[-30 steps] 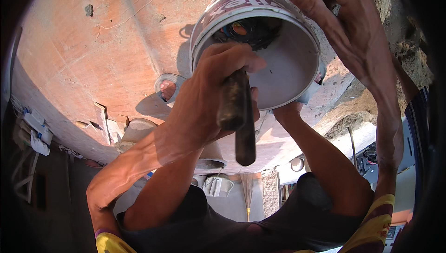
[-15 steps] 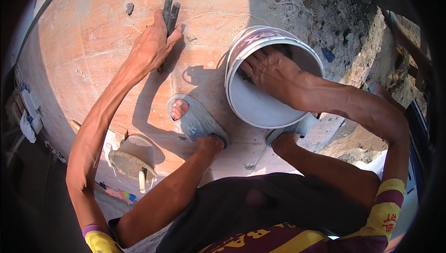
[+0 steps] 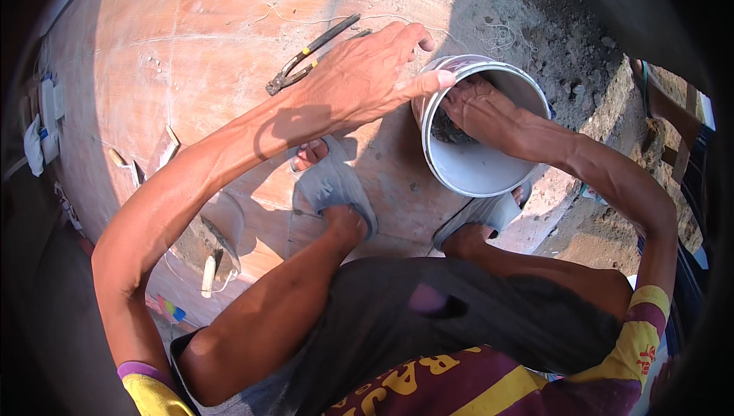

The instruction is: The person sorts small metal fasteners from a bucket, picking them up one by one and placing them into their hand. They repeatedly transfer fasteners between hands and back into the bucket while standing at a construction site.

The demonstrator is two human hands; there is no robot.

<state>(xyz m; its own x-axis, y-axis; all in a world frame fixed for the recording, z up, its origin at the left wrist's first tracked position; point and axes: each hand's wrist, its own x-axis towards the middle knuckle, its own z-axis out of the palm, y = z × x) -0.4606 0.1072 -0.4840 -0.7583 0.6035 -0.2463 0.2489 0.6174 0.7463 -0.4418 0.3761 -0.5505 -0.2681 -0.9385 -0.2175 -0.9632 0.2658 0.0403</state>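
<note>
From my remote station I noted, at the left of the frame, a round container (image 3: 225,221) on the floor (image 3: 138,83), partly covered by the left forearm. Above that forearm, in the upper middle, lay dark pincers (image 3: 308,51) with yellow-banded handles. I recorded their long axis as slanting, head toward the lower left, handle ends toward the upper right; one handle was partly hidden by the left hand (image 3: 371,60). The left hand, the nearer of the two hands to the pincers, was empty, fingers loosely spread and bent at the tips. Its thumb overlapped the near rim of the white bucket (image 3: 489,165); I could not establish contact. The bucket stood right of centre, mouth toward the camera. The right hand (image 3: 480,106) was inside, fingers among dark contents (image 3: 447,128) along the left wall; I could not tell whether it gripped anything. Loose string (image 3: 501,36) lay beyond, at upper right.
</note>
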